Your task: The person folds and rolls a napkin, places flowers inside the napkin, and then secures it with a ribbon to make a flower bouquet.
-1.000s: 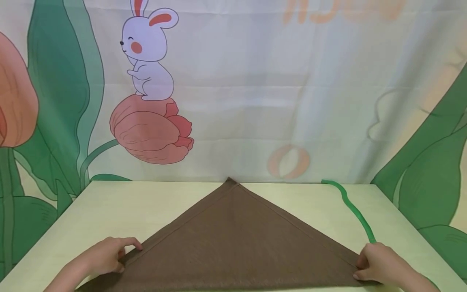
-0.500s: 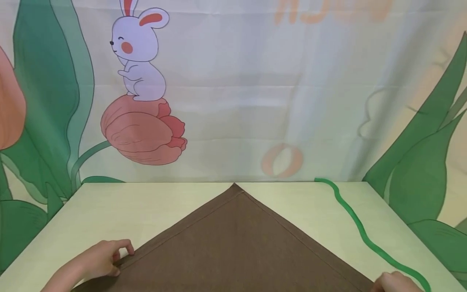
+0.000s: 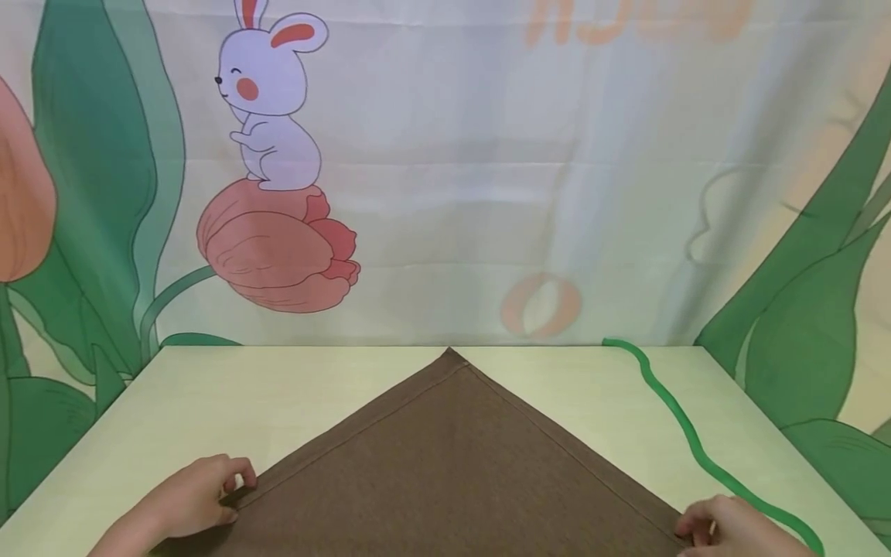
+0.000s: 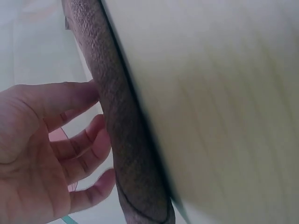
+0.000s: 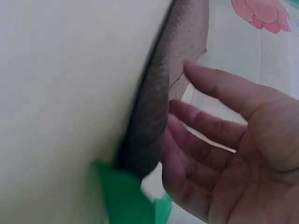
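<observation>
A brown cloth [image 3: 445, 464], folded into a triangle, lies on the table with its point toward the back edge and its wide side running out of the head view at the bottom. My left hand [image 3: 198, 499] rests on its left slanting edge, fingers bent and fingertips on the fabric. In the left wrist view, the thumb and fingers of the left hand [image 4: 51, 144] touch the cloth's thick folded edge [image 4: 126, 130]. At the right corner is my right hand [image 3: 738, 530]. The right wrist view shows the right hand [image 5: 243, 140] with loosely bent fingers against the cloth [image 5: 149, 116], thumb spread apart.
A wavy green ribbon [image 3: 685, 429] runs from the table's back edge down the right side, passing behind my right hand. The pale table [image 3: 334, 379] ends at a printed curtain [image 3: 445, 193] with a rabbit and tulips.
The right hand moved down and right with the cloth's right side, then came back up. The cloth's point no longer sticks up past the table's back edge. The left hand's index finger bent more.
</observation>
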`<act>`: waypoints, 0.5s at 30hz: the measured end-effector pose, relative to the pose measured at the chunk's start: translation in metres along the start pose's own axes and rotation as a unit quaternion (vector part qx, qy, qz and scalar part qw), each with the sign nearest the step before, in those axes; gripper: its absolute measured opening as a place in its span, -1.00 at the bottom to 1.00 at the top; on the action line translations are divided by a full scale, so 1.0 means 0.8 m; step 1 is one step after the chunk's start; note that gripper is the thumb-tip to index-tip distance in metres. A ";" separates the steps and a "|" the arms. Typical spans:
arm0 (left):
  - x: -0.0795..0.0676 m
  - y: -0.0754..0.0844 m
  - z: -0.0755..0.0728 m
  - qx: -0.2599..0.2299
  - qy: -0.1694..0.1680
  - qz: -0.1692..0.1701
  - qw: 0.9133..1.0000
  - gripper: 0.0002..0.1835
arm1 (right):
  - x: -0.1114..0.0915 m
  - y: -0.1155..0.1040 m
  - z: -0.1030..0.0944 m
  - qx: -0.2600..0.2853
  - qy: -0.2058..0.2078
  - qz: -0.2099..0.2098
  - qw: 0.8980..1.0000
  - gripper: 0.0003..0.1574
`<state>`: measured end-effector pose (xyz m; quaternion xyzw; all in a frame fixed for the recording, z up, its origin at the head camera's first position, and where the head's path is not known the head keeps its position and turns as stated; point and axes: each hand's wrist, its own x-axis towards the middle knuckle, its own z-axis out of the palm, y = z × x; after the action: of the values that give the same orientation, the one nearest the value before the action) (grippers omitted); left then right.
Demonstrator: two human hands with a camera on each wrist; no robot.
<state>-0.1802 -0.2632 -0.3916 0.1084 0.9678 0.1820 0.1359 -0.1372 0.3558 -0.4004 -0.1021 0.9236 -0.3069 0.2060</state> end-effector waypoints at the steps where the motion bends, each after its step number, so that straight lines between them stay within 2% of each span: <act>1: 0.001 0.002 0.000 0.003 0.001 -0.003 1.000 -0.69 | 0.005 -0.003 -0.002 0.019 -0.005 -0.023 1.000 -0.80; 3: 0.002 0.005 0.001 0.002 0.001 -0.006 1.000 -0.71 | 0.016 -0.009 -0.007 0.049 -0.023 -0.079 0.995 -0.72; 6: 0.005 0.010 0.004 -0.005 0.002 -0.005 1.000 -0.71 | 0.040 -0.021 -0.012 0.078 -0.038 -0.123 0.989 -0.64; 9: 0.008 0.014 0.008 -0.023 0.000 -0.005 1.000 -0.69 | 0.063 -0.033 -0.014 0.096 -0.049 -0.126 0.986 -0.57; 15: 0.009 0.016 0.012 -0.044 0.005 -0.009 0.999 -0.69 | 0.101 -0.059 -0.016 0.093 -0.051 -0.078 0.991 -0.59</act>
<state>-0.1824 -0.2467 -0.3972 0.0928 0.9605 0.2235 0.1372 -0.2121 0.2998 -0.3880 -0.1697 0.8686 -0.4004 0.2374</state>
